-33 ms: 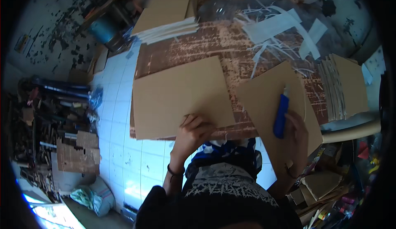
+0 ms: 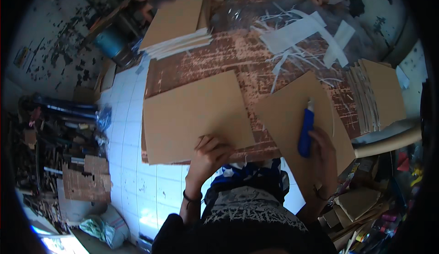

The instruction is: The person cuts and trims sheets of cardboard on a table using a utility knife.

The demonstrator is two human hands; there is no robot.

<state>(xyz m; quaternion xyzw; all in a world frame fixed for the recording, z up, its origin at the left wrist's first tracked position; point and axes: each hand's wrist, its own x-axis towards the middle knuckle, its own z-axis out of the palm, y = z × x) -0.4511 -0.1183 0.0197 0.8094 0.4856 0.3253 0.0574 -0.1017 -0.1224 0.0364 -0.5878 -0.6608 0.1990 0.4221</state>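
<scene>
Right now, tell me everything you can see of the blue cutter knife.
The cutter knife has a slim blue handle, apparently plastic, with a short, metal-looking tip. It points away from the person, angled slightly right, over the right-hand cardboard sheet. The right hand touches its right side; whether the knife is firmly gripped or rests on the sheet is unclear.

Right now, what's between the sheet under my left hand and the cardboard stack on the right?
The head view shows another cardboard sheet, the blue cutter in your right hand, and worn tabletop on either side.
</scene>
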